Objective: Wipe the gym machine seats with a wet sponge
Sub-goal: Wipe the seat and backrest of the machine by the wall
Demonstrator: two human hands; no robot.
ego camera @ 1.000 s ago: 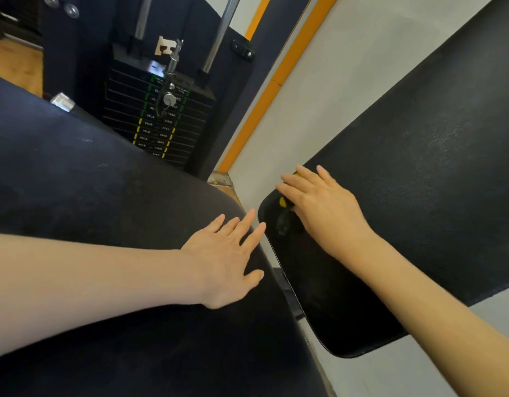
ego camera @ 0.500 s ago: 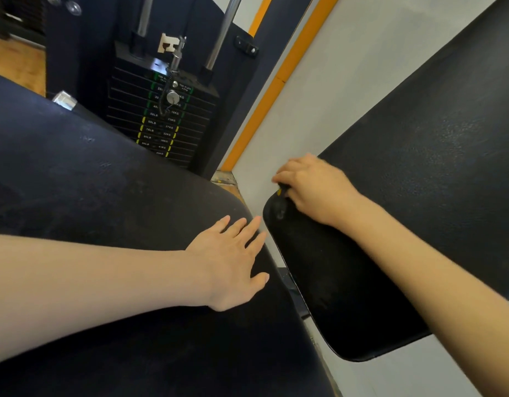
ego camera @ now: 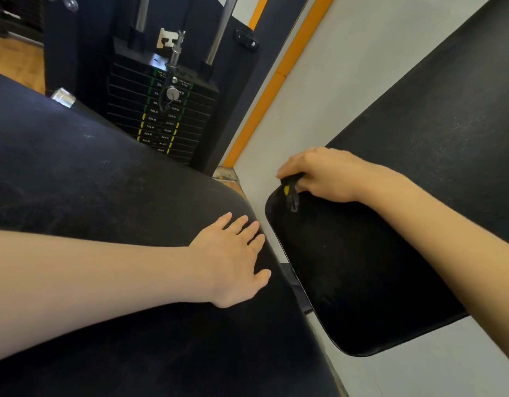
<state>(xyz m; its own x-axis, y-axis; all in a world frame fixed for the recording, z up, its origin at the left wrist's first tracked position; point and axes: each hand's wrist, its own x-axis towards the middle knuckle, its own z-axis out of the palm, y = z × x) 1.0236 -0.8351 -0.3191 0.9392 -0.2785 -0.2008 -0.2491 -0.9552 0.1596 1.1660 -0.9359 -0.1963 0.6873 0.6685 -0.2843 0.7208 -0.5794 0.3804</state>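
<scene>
Narrow gap [ego camera: 272,247] between two pads

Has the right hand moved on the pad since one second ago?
Yes. The right hand has slid from inside the narrow end of the right pad up to its far edge, curling round the sponge.

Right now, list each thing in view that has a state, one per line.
left hand: flat, fingers straight, resting on the left pad
right hand: fingers curled round the sponge
sponge: dark with yellow, touching the right pad's far end
weight stack: pin inserted near top
</scene>
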